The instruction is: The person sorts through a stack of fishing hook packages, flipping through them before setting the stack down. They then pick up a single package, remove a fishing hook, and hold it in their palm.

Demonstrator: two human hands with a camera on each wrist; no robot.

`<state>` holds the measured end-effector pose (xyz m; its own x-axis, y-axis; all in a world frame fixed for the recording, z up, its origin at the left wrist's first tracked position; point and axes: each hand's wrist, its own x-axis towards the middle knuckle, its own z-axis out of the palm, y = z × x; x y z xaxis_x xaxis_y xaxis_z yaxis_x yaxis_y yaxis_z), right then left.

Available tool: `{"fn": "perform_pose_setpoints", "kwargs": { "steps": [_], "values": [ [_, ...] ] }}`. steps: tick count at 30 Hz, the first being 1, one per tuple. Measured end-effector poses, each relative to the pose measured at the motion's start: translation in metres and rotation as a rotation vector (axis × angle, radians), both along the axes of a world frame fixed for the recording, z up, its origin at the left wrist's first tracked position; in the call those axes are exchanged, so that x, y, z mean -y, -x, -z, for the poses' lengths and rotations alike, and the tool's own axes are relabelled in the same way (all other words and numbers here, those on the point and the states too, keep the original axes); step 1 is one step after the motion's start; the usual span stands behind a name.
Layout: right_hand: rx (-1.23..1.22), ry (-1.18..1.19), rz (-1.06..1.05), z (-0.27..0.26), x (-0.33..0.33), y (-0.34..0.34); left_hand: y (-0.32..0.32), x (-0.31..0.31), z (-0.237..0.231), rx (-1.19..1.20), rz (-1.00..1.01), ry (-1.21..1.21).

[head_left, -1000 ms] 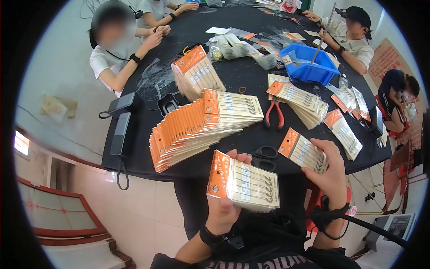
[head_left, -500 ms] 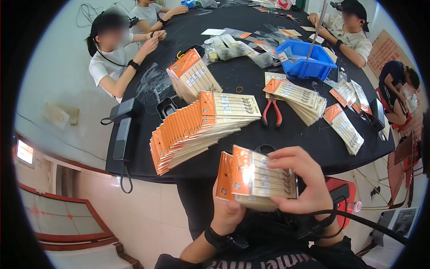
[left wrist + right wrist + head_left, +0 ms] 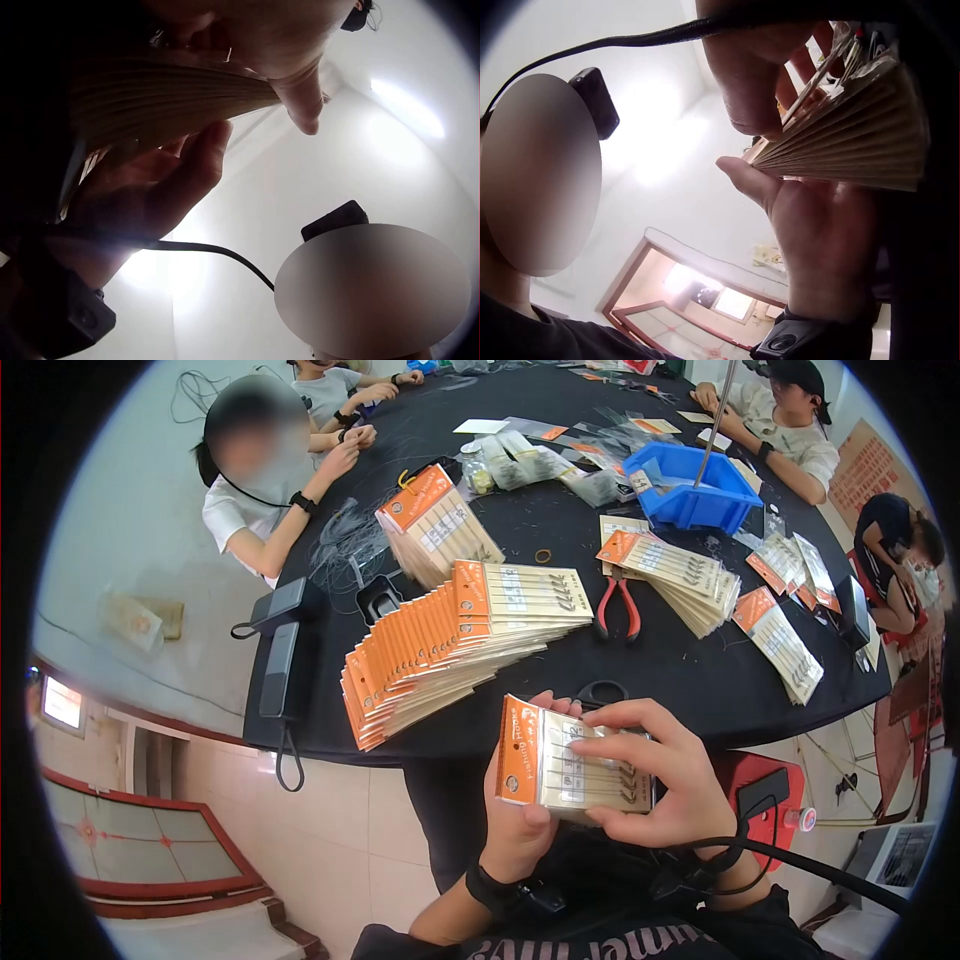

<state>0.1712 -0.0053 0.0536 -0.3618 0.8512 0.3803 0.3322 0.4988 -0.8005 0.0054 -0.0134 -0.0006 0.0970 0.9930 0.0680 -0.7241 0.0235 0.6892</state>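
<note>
Fishing-hook packet stack [image 3: 847, 146] is in hand at the near edge of the counter [image 3: 690, 685]. Left hand [image 3: 515, 830] grips it from below; right hand [image 3: 665, 775] pinches the top packet [image 3: 565, 775].

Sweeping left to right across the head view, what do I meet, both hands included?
Strapped black box nearest the camera, left hand, held fishing-hook packets, right hand, small packet pile, black box at the table's right edge. Left out: the fanned piles, which overlap the hands' span.
</note>
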Motion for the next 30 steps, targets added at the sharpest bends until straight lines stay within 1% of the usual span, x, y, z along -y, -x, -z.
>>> {"fn": "perform_pose_setpoints", "kwargs": {
  "steps": [8, 11, 26, 29, 30],
  "values": [
    [0.003, 0.011, -0.005, 0.0016, 0.0001, 0.0011, 0.0014, 0.001, 0.0014, 0.0, 0.0, 0.009],
    [0.011, 0.01, -0.004, 0.0017, 0.0003, 0.0011, -0.0005, 0.0017, -0.0028, -0.217, -0.019, 0.009],
    [0.03, 0.015, 0.001, 0.0017, 0.004, 0.0031, 0.0005, 0.0038, -0.0035, -0.181, -0.008, 0.03],
    [0.034, 0.015, 0.001, 0.0019, 0.0045, 0.0031, 0.0014, 0.0039, 0.0036, -0.009, -0.012, 0.013],
    [0.035, 0.012, 0.0, 0.0018, 0.0045, 0.0032, 0.0013, 0.0039, 0.0035, -0.009, -0.013, 0.014]
  ]
}}
